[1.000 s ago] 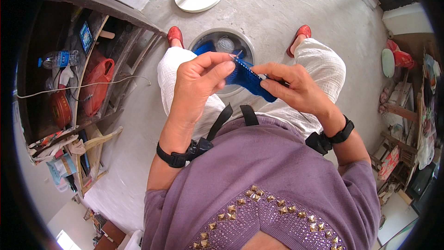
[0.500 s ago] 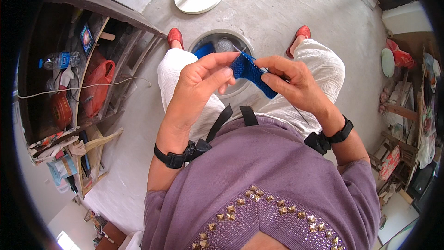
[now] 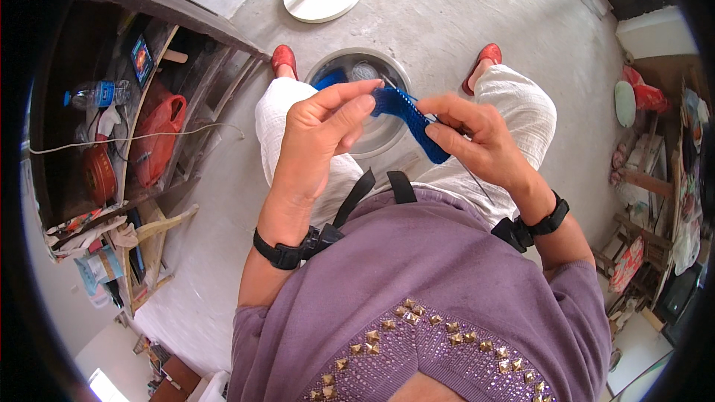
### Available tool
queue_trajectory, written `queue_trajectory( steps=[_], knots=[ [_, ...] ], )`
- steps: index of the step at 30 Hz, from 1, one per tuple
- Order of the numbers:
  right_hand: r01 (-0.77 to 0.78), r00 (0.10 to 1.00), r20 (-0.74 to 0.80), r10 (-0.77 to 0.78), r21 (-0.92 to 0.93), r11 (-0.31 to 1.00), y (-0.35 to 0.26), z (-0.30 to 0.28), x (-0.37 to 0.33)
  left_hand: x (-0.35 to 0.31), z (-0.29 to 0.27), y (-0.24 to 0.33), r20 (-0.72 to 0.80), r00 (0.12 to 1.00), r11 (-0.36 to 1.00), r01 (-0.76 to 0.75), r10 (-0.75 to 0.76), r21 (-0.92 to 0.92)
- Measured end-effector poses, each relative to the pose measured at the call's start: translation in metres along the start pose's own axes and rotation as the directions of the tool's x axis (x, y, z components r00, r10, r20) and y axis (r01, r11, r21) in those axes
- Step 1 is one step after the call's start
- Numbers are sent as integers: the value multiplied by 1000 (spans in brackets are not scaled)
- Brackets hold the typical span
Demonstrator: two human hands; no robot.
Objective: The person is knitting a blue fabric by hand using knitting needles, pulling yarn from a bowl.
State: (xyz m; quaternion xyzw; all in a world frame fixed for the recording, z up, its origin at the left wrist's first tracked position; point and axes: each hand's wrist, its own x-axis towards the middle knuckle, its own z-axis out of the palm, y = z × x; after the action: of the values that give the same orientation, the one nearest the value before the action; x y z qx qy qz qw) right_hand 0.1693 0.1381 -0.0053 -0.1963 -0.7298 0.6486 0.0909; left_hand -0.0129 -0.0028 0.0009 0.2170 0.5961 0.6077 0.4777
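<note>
Above my lap hangs a strip of blue knitting [image 3: 428,141], its loops on a thin knitting needle [image 3: 477,182] whose shaft sticks out below my right palm. My left hand [image 3: 322,120] pinches the left end of the knitting between thumb and forefinger. My right hand [image 3: 477,132] is closed round the needle and the knitting's right edge. Between my feet, beneath the work, stands a round metal basin [image 3: 398,67]. In it lie a grey ball of yarn [image 3: 363,71] and something blue [image 3: 330,79], partly hidden by my left hand.
A white round stand base [image 3: 322,1] stands on the floor ahead. At the left, a dark wooden cabinet [image 3: 216,26] holds a water bottle [image 3: 97,95] and a red plastic bag [image 3: 160,138]; a pale cable [image 3: 201,130] crosses before it. Wooden shelving [image 3: 648,181] lines the right.
The blue knitting is stretched a little differently, its left end tipped toward my left fingers. Both hands have shifted only slightly and keep their hold.
</note>
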Motion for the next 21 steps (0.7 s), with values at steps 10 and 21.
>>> queue_trajectory(
  steps=[10, 21],
  knots=[
    [65, 998, 20, -63, -146, 987, -2, 2, -1, 1, 1, -1, -51, 998, 999, -38, 37, -13],
    [14, 1000, -15, -15, -59, 998, -2, 14, 0, -1, 7, -5, -129, 988, 996, -91, 89, -12]
  ],
)
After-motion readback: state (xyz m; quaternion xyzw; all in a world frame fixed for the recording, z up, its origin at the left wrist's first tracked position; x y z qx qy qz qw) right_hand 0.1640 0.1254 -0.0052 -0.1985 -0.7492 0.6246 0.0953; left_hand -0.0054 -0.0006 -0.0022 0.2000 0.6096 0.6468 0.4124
